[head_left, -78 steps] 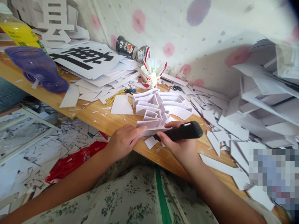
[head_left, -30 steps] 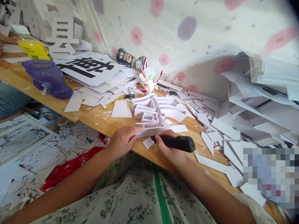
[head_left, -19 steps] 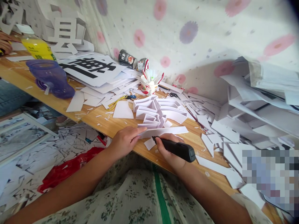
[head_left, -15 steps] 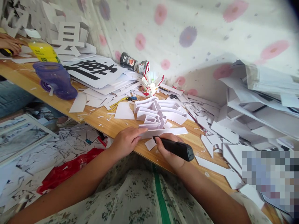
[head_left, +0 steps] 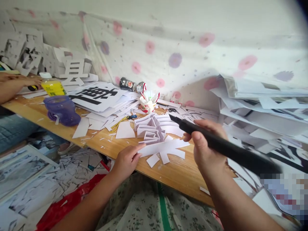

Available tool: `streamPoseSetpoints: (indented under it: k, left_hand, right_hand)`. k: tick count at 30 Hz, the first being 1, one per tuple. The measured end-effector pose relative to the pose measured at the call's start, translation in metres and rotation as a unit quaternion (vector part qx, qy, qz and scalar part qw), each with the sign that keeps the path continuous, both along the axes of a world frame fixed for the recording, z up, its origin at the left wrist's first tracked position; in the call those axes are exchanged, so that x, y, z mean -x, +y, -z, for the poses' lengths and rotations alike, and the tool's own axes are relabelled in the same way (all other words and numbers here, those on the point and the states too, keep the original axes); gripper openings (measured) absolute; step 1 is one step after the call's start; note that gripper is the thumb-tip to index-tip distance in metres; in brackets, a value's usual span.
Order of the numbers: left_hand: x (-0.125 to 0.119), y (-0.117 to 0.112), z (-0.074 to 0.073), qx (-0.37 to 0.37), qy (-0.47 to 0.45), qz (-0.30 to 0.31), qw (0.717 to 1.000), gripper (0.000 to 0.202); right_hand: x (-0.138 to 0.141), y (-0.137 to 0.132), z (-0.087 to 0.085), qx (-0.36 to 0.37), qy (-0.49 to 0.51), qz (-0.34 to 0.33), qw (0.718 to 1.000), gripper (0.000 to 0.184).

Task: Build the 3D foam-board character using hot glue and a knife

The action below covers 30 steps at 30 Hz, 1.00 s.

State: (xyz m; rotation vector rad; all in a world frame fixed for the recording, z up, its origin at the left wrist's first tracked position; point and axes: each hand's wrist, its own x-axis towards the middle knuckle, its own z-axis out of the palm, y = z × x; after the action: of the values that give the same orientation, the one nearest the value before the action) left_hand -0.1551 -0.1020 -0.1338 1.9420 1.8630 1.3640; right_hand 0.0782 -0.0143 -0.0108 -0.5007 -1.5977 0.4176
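My right hand [head_left: 210,146] is raised above the table, its fingers closed round a black utility knife [head_left: 223,144] that points up to the left. Between the thumb and fingers of my left hand [head_left: 127,158] is the left end of a white foam-board strip [head_left: 166,146], held at the table's front edge. Below that strip lie small white offcuts [head_left: 153,160], one of them partly covered. Just behind it stands a raised white letter shape [head_left: 151,133] built from thin upright walls. A flat white board piece [head_left: 125,130] lies to its left.
A paper cup of tools [head_left: 147,105] stands behind the letter shape. Printed sheets [head_left: 96,99] are stacked at left, near a purple container [head_left: 60,110] and a yellow-labelled bottle [head_left: 52,86]. Another person's hand [head_left: 26,82] is at far left. Boards [head_left: 255,112] pile up at right.
My right hand has lifted the knife up and to the right, away from the strip. The strip has tilted under my left hand, and another offcut shows below it. The view has tipped upward.
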Motion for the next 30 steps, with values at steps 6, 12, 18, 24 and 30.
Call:
streamPoseSetpoints:
  k: [6, 12, 18, 24, 30]
  left_hand:
    - [-0.023, -0.008, -0.042, 0.106, -0.291, 0.036, 0.950, 0.043]
    - [-0.070, 0.010, -0.067, 0.154, -0.450, 0.161, 0.864, 0.038]
    - [-0.110, 0.036, -0.067, 0.230, -0.531, 0.242, 0.779, 0.032]
    - [-0.130, 0.060, -0.069, 0.251, -0.600, 0.292, 0.701, 0.030]
    - [-0.143, 0.069, -0.076, 0.250, -0.621, 0.258, 0.697, 0.035]
  right_hand:
    - [-0.036, 0.013, 0.037, -0.143, -0.183, 0.039, 0.972, 0.054]
    - [-0.061, 0.037, 0.032, -0.190, -0.259, 0.135, 0.937, 0.047]
    - [-0.087, 0.050, 0.051, 0.014, -0.268, 0.101, 0.958, 0.039]
    - [-0.088, 0.058, 0.056, 0.126, -0.190, 0.015, 0.974, 0.036]
    - [-0.084, 0.061, 0.059, 0.152, -0.161, 0.036, 0.975, 0.036]
